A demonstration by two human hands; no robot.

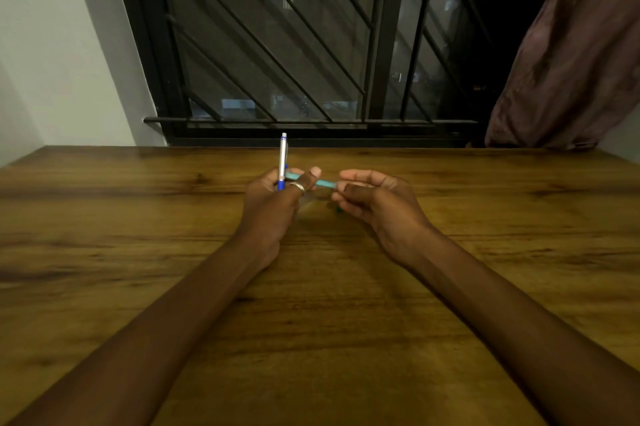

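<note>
My left hand (273,204) is curled round a silver and blue pen (283,159) that stands upright out of my fist, and its thumb also presses on a light teal pen (323,182). That teal pen lies roughly level between my two hands. My right hand (374,204) pinches its right end between thumb and fingers. A small dark green bit (338,209) shows under my right fingers; what it is cannot be told. Both hands hover over the wooden table (346,287).
The table's far edge (311,148) meets a barred window (277,44), dark outside. A brown curtain (571,62) hangs at the back right. A white wall (52,44) is at the left.
</note>
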